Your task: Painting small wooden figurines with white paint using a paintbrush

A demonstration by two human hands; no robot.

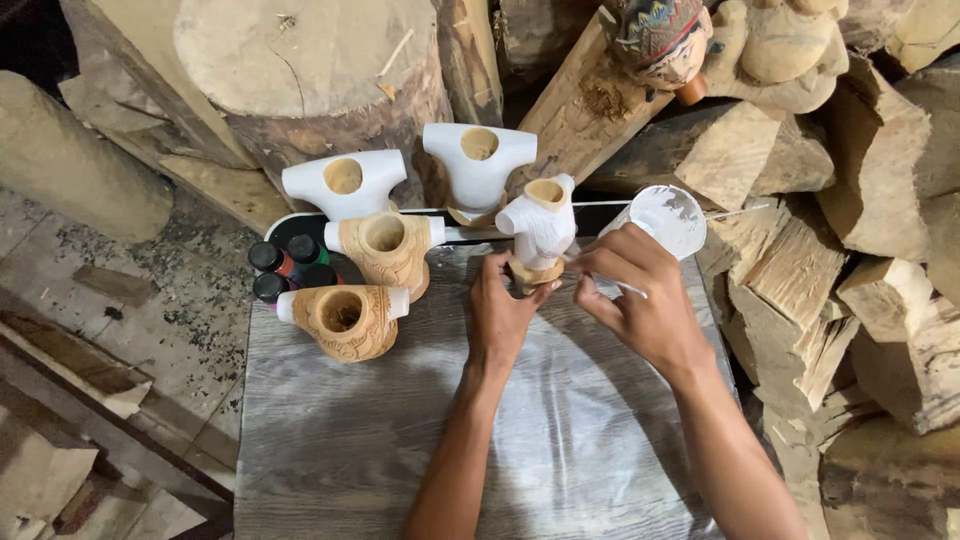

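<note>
My left hand (497, 310) grips the bare wooden base of a carved torso-shaped piece (540, 225) whose upper part is coated white. My right hand (630, 290) is closed on a thin brush just right of it, the tip touching the piece near its lower edge. A white paint cup (668, 215) stands right behind my right hand. Two fully white carved pieces (345, 182) (478, 160) stand at the back. Two mostly bare carved wooden pieces (385, 248) (345, 320) with white arm ends sit at the left of the grey board (400, 430).
Small dark-capped paint bottles (285, 265) cluster at the board's left back corner. Logs and split wood blocks (860, 280) are stacked behind and to the right. A painted carved head (660, 40) rests on the pile at top. Tiled floor with dust lies left.
</note>
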